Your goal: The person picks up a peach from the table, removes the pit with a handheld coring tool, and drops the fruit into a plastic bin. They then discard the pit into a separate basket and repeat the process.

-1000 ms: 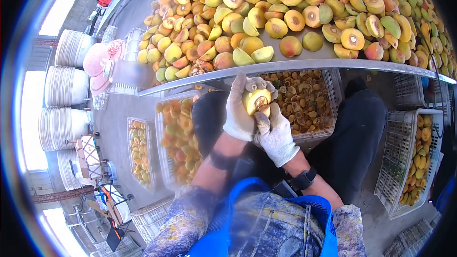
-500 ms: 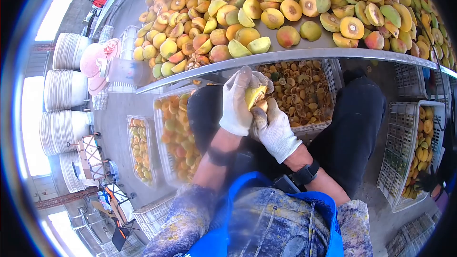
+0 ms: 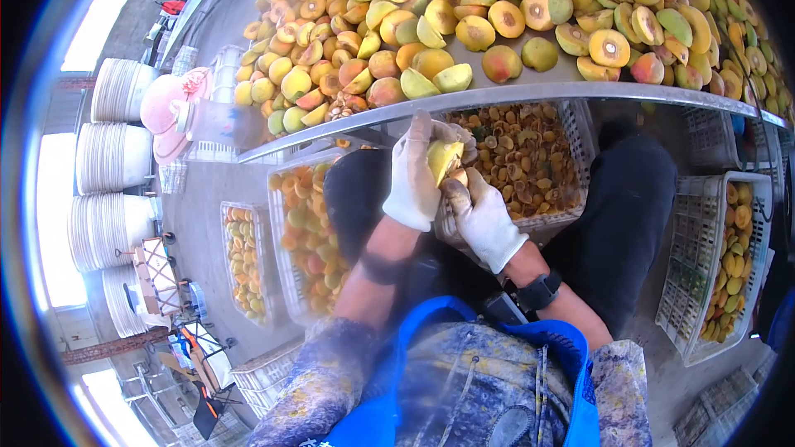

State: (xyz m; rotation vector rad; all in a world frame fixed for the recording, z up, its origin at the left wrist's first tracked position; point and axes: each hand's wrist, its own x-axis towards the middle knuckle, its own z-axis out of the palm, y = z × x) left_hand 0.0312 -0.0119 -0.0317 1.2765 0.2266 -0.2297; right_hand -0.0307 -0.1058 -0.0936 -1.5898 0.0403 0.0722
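Note:
My left hand [image 3: 414, 178], in a white glove, is closed around a yellow peach half [image 3: 445, 157] in front of the table edge. Against the lower side of that half presses my right hand [image 3: 489, 223], also gloved, with thumb and fingers closed. Whatever my right fingers hold is hidden. Beneath both hands stands a crate [image 3: 590, 145] filled with brownish-orange scraps. Many cut peaches [image 3: 474, 33], several with the stone area showing, are heaped on the metal table [image 3: 530, 98] just beyond.
At my left are a crate of peaches [image 3: 310, 232] and a smaller one [image 3: 244, 261]. A tilted crate [image 3: 687, 273] of peach pieces stands at right. Stacked white basins [image 3: 112, 228] and a pink hat [image 3: 170, 112] are at far left. My knees flank the scrap crate.
The peach half has tipped slightly between my hands, and my right hand has shifted a little. Another person's dark-gloved hand has left the crate at right.

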